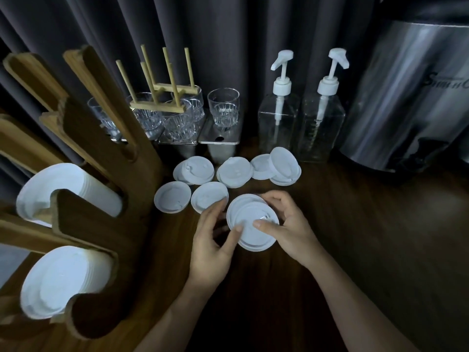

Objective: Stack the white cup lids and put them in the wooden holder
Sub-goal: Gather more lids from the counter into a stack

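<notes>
One small stack of lids (251,224) is held at the middle of the table (355,237): the left hand (212,240) and right hand (289,232) pinch its rim, thumbs on top. Stacking looks midway; several loose lids (209,198) lie just behind it. Next they need nesting squarely, then a sideways carry to the wooden holder (99,143) at left, whose near slots already hold lids. Glasses (223,110) and pump bottles (279,123) stand further back.
</notes>
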{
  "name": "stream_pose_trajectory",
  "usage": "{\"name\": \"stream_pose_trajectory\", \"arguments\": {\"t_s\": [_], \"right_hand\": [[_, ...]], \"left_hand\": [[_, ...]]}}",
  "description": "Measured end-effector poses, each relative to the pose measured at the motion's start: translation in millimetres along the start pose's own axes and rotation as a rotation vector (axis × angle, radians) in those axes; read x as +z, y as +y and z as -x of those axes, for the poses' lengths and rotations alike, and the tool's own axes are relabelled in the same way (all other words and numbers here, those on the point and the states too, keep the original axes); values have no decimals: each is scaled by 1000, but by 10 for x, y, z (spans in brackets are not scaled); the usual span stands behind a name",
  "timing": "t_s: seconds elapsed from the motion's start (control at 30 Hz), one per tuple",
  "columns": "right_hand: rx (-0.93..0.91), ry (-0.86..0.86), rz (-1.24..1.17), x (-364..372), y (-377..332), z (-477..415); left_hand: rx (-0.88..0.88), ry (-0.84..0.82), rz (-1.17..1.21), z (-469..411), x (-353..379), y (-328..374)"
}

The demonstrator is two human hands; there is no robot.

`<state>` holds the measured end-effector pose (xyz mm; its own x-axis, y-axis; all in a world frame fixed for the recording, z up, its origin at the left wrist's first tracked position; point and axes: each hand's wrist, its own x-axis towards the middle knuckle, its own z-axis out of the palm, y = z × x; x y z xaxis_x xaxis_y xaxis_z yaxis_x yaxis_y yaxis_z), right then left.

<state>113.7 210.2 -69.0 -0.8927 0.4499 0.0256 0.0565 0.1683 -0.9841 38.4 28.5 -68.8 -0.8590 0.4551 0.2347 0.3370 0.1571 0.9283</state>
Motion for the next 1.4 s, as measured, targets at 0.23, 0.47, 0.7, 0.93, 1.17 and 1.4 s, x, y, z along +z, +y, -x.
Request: {"name": "stream_pose_trajectory", "arguments": {"t_s": [0.23,0.47,0.7,0.93,1.17,1.4], "right_hand": [[-16,-45,52,21,35,-4],[-67,115,3,74,89,2],[-154,195,-39,33,28,11],[-106,183,-119,-23,80,-19],[-79,209,-158,-25,69,-6],[-62,230,-4,-85,73,64]], "left_hand": [[1,-24,-147,-39,-10,-33],[-32,-80,-50,-18,45,8],[-59,-132,112,-97,297,135],[-71,-125,302,-75,274,167],[-112,-37,295,-124,257,95],[-54,-3,178,-112,213,77]]}}
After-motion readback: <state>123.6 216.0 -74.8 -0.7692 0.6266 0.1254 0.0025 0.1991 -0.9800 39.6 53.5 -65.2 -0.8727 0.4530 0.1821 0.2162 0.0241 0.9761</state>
